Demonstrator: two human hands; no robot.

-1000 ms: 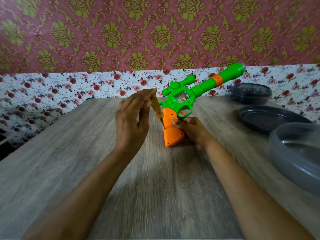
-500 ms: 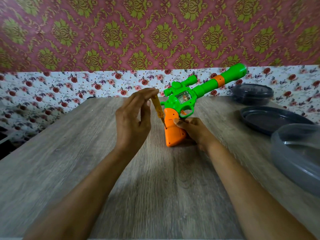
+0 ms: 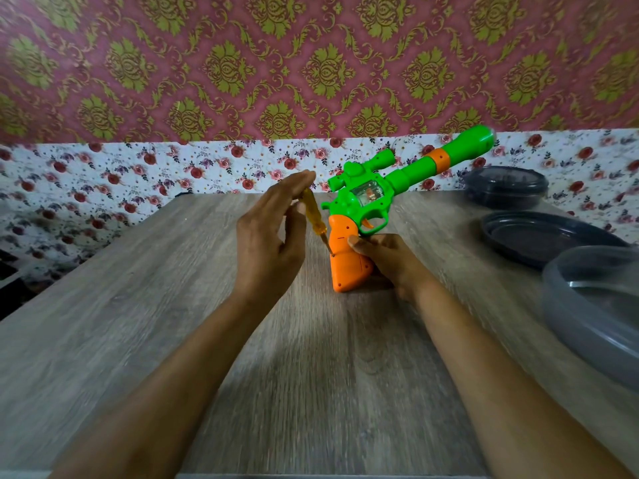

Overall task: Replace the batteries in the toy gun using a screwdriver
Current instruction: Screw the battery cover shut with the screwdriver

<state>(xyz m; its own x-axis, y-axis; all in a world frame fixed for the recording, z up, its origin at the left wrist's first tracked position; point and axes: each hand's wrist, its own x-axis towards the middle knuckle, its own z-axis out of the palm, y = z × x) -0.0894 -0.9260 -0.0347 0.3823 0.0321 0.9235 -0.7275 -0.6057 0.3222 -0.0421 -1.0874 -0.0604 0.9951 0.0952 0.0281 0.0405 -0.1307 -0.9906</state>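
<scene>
Toy gun (image 3: 366, 198) stands on the butt of its orange handle (image 3: 345, 271) near the middle of the counter (image 3: 155, 305). Its green barrel slants up and away to the right, toward the flowered wall. On top sits a small green scope, and a clear window shows in the side of the body.

My right grip (image 3: 389, 262) is clamped on the toy gun low down. The thumb presses on the near face of the orange handle just under the trigger guard, and the fingers curl round behind it, where I cannot see them.

My left grip (image 3: 271, 236) is raised just left of the gun and pinches the screwdriver (image 3: 314, 219) between the thumb and long, nearly straight fingers. The tool has a clear yellow handle and tilts down to the right. Its metal tip meets the left edge of the orange handle about halfway up. I cannot make out a screw head there.

Off to my right on the counter are three pieces, well apart from the gun. A round dark tub (image 3: 505, 186) stands by the wall, a shallow dark lid (image 3: 539, 236) lies nearer, and a grey translucent container (image 3: 594, 316) sits at the frame edge.
</scene>
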